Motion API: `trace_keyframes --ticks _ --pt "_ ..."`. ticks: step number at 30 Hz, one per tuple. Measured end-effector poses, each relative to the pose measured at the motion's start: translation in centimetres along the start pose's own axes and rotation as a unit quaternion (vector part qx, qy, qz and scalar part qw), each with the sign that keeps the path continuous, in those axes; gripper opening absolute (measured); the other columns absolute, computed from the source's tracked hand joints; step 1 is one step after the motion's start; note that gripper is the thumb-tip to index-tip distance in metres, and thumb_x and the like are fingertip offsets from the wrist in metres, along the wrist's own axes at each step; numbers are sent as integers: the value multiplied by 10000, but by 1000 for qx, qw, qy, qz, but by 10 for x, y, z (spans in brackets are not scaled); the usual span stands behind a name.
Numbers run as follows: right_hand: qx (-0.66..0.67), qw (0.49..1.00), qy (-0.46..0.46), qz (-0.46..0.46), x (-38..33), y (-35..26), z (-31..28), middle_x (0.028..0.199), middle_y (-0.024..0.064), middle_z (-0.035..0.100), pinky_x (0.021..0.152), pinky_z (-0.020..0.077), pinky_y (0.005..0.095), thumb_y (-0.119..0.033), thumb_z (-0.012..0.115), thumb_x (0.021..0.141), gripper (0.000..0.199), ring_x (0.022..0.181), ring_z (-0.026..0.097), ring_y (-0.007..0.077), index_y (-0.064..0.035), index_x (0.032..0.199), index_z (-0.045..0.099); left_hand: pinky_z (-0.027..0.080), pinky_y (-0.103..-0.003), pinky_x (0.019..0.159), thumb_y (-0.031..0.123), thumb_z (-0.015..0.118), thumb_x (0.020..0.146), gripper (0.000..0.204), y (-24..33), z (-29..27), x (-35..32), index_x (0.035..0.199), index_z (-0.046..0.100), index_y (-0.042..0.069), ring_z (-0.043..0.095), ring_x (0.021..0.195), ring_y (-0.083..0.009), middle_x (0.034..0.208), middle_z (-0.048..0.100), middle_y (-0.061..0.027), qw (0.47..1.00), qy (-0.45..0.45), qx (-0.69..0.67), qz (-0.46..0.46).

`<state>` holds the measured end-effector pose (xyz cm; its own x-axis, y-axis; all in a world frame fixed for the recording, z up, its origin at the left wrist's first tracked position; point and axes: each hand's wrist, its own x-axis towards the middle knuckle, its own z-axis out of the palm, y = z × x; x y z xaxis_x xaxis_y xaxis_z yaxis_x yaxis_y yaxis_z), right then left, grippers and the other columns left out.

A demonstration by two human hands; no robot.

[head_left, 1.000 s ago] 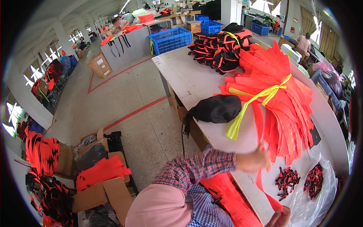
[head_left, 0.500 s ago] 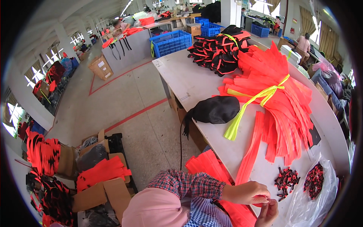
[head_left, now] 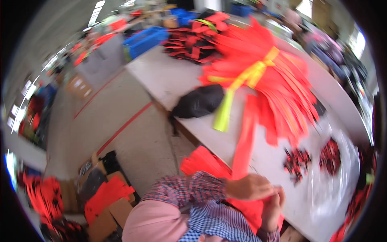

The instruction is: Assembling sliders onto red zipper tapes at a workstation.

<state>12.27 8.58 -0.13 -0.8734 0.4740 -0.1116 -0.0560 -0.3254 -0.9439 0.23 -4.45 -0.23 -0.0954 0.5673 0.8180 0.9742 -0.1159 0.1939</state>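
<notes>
I see one orange strip (head_left: 245, 141) pinched by both hands, left hand (head_left: 250, 186) and right hand (head_left: 274, 205), fingers closed on its low end. The tied bundle (head_left: 274, 80) on the table (head_left: 161, 72) looks mostly untouched.

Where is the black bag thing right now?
In the head view, the black bag lies on the white table near its left edge, just left of the yellow ribbon tying the orange strip bundle.
</notes>
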Motion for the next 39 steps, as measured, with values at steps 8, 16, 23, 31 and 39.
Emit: trace_keyframes --ticks 8,16,23,31,39 --pt "-81 995 -40 -35 8 4 -6 882 -34 553 709 415 221 -94 544 1021 80 777 463 50 -41 962 559 509 -340 572 58 724 866 88 -4 6 12 927 668 30 646 672 -246 780 647 -103 935 -29 -210 -285" --pt "-50 996 -74 22 7 13 -22 887 -46 528 694 399 214 -126 533 1028 110 761 442 44 -66 937 525 516 -317 550 43 753 834 129 0 17 4 942 685 26 653 669 -217 786 657 -87 982 -71 -62 -166" --pt "60 991 -49 113 12 22 -18 821 -50 531 682 410 201 -149 494 1033 137 757 467 26 -69 932 542 515 -312 568 30 753 835 143 5 24 3 959 683 13 641 657 -213 798 653 -82 982 -69 -70 -160" --pt "-14 999 -43 29 24 16 -23 824 -48 523 653 432 204 -267 502 1059 240 738 469 24 -58 950 544 532 -287 680 68 707 896 144 -1 14 17 1019 681 -3 676 765 -202 888 691 -104 894 -104 -232 -368" --pt "66 990 -71 98 92 32 -56 832 -39 573 667 460 216 -232 528 1043 235 740 529 52 -57 900 592 534 -292 750 2 714 869 158 -5 10 7 1026 704 -3 676 841 -197 923 697 -103 893 -67 -216 -389"
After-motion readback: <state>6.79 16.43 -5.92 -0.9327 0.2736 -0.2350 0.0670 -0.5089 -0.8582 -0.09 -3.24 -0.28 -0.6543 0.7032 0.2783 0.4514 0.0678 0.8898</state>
